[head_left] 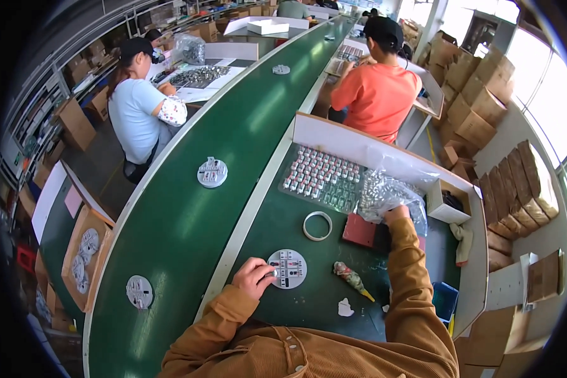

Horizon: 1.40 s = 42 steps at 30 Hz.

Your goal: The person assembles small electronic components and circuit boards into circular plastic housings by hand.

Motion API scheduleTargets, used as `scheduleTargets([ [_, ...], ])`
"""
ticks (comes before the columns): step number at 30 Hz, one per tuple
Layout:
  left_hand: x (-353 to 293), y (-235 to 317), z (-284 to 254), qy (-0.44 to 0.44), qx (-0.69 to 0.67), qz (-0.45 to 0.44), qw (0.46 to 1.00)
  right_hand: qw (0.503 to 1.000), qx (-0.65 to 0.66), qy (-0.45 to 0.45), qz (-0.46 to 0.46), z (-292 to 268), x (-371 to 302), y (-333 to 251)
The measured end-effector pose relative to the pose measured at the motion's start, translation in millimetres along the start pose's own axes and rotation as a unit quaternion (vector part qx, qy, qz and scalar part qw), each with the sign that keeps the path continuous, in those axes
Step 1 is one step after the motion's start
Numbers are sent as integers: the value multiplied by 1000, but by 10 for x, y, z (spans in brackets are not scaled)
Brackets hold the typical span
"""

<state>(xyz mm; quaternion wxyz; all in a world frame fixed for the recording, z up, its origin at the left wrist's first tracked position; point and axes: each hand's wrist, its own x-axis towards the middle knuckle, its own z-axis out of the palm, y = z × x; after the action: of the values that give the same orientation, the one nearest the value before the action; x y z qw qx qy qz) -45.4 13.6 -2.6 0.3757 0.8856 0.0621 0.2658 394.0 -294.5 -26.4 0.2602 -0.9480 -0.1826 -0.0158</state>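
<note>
Mid-assembly: left hand point(253, 277) gripped the round disc point(288, 269) on the bench point(309, 296), right hand point(395, 215) dug in the parts bag point(390, 195), grip hidden; seating a part likely followed.

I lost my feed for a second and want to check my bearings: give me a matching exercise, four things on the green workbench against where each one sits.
Things:
1. round grey disc with small parts
2. white tape ring
3. clear plastic bag of small metal parts
4. flat red pad

Places:
A. under the right hand
B. lying free between tray and disc
C. at the left hand
D. just left of the right wrist

Pairs: 1-C, 2-B, 3-A, 4-D
</note>
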Motion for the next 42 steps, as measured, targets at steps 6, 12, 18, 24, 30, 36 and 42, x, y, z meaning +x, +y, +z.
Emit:
scheduleTargets([
  [6, 138, -146, 258, -21, -52, 15, 998, 997, 71, 41, -10, -447, -425, 162],
  [12, 334, 70, 123, -28, -61, -21, 998, 889, 411, -196, 49, -537, -2181, -1541],
  [18, 265, 11, 144, -49, -57, -25, 997, 959, 201, -167, -108, -59, -2309, -2239],
  [24, 208, 82, 144, -28, -73, -19, 997, 942, 101, -106, -302, 137, -2219, -2347],
  [30, 229, 36, 125, -40, -72, -13, 997, 939, 36, -149, -308, 74, -2232, -2358],
  [36, 248, -15, 150, -32, -84, -29, 996, 974, 62, 16, -217, -173, -2454, -2178],
  [42, 239, -24, 154, -41, -81, -26, 996, 987, -4, 41, -156, -160, -2504, -1417],
])
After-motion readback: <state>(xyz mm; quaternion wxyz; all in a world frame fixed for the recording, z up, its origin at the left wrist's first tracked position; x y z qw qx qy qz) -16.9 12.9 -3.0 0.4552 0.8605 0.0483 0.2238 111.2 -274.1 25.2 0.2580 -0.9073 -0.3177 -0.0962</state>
